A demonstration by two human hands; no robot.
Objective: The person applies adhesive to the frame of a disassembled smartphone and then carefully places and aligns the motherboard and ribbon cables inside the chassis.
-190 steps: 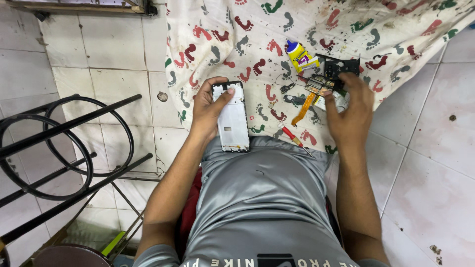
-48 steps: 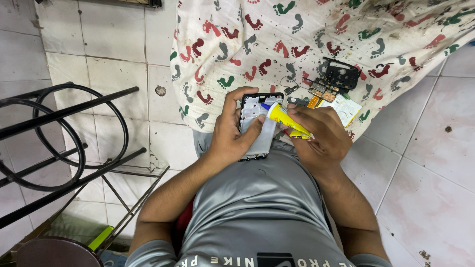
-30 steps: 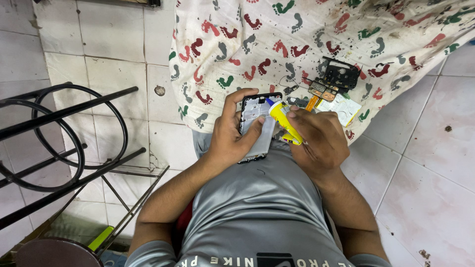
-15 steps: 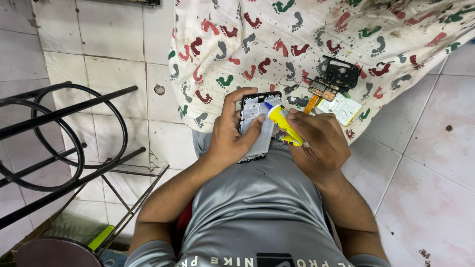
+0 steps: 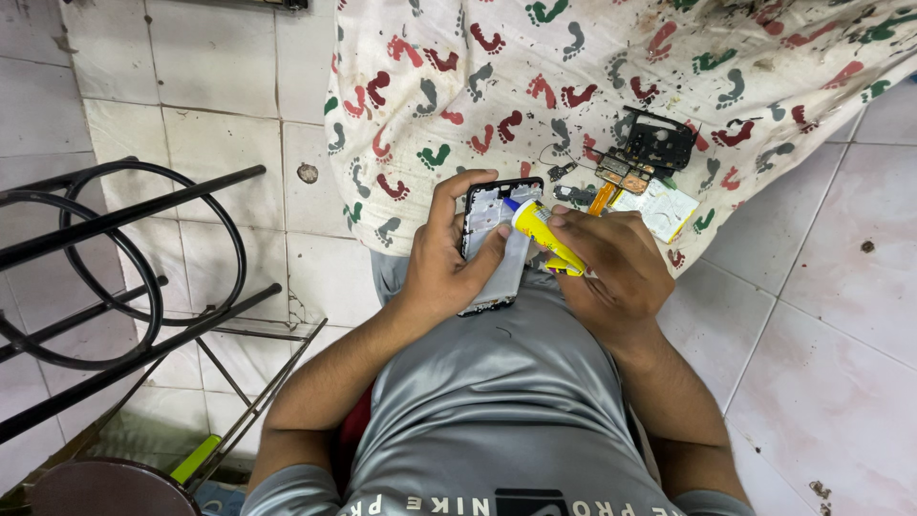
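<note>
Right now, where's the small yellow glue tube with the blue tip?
The yellow glue tube sits mid-frame, pinched in the right hand, its tip on the opened phone frame held by the left hand.

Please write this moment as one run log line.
left hand: holds opened black phone frame | right hand: holds yellow glue tube, tip at frame

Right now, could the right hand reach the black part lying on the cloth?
Probably yes: the black part lies uncovered just beyond the right hand, though that hand holds a yellow tube.
</note>
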